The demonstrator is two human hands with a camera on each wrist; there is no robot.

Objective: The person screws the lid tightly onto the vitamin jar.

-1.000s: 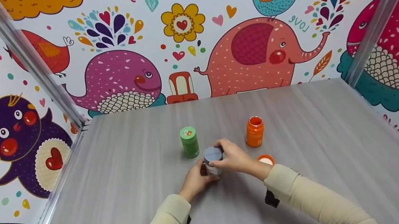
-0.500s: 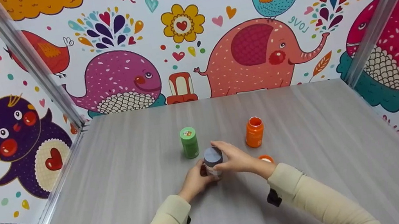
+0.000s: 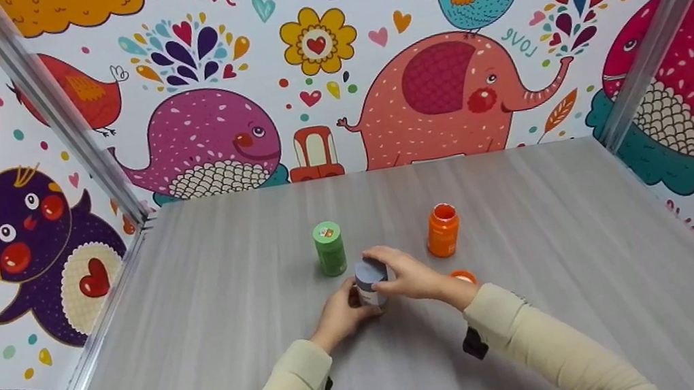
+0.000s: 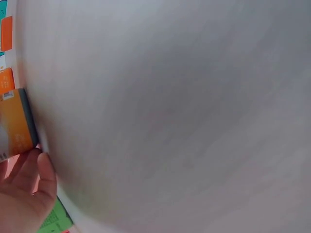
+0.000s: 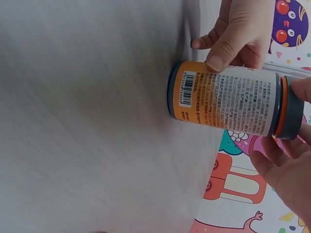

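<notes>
A supplement jar with a white and orange label stands upright on the table, its barcode facing the right wrist camera. My left hand grips its lower body, thumb on the label. Around the dark grey lid curl the thumb and fingers of my right hand. An orange ring shows between lid and jar body. Just behind and left of the jar is a capped green bottle. An uncapped orange bottle stands farther right.
An orange lid with a white inside lies on the grey table, partly hidden by my right wrist. Printed walls with metal corner posts enclose the table at the back and sides.
My right hand has shifted its hold, the thumb moving from the lid's top edge to its side. The right forearm hides more of the orange lid. My left hand stays put.
</notes>
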